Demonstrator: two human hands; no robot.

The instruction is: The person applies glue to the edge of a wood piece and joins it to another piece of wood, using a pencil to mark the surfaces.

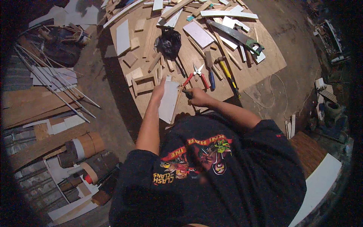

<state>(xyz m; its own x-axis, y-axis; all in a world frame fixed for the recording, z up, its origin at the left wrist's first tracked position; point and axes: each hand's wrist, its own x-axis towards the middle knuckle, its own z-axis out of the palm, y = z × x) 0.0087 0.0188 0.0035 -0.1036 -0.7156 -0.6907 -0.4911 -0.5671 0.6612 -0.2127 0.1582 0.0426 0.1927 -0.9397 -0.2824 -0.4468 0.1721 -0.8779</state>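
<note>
White-faced board [168,99] at frame center looks mid-work, left hand [159,92] gripping its left edge, right hand [199,97] closed round a dark tool handle [187,92] near its right edge; small wooden frame [145,78] left of it looks joined, remaining work unclear.

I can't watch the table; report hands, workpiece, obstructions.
Left hand holding white board. Right hand gripping dark-handled tool near board's right edge. Red-handled shears just beyond right hand.

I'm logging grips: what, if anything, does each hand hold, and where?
The left hand grips the white board by its left edge; the right hand holds a dark tool, apparently by its handle, kind unclear.
</note>
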